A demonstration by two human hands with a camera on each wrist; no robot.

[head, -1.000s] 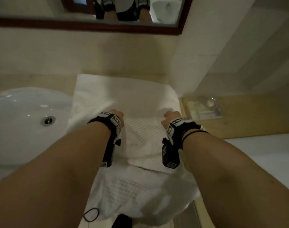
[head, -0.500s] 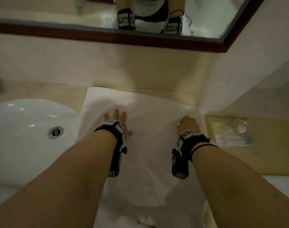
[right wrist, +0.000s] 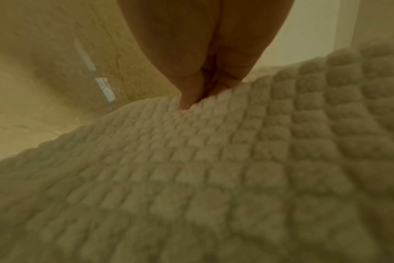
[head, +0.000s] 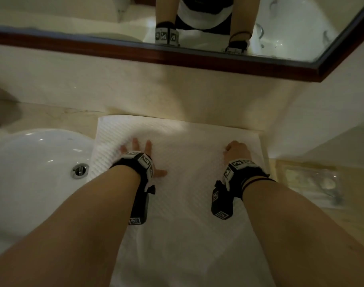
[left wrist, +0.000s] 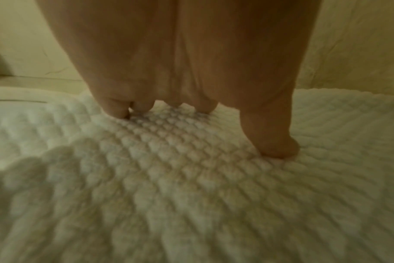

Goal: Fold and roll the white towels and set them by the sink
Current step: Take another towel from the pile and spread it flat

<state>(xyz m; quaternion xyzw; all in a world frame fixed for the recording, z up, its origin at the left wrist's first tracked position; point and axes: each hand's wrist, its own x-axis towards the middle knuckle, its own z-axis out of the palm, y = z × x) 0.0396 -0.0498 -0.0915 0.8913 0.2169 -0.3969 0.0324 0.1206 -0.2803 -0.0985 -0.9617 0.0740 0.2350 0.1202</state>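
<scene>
A white waffle-weave towel (head: 187, 195) lies folded flat on the counter, right of the sink (head: 21, 146). My left hand (head: 138, 149) rests on its far left part, fingers spread straight; the left wrist view shows my left hand (left wrist: 212, 130) with fingertips (left wrist: 115, 110) and thumb pressed into the towel (left wrist: 169, 186). My right hand (head: 236, 149) sits near the far right corner with knuckles bent. In the right wrist view, my right hand (right wrist: 205, 94) has thumb and fingertips drawn together, pinching into the towel (right wrist: 214, 160).
The towel's far edge lies close to the tiled back wall (head: 177, 94) under a dark-framed mirror (head: 177, 56). A side wall (head: 313, 121) closes in on the right. A clear-wrapped packet (head: 313, 181) lies on the wooden ledge. The drain (head: 80, 171) shows in the basin.
Both hands carried the near fold of the towel forward and laid it down. The left hand let go and flattened out; the view tilted up toward the mirror.
</scene>
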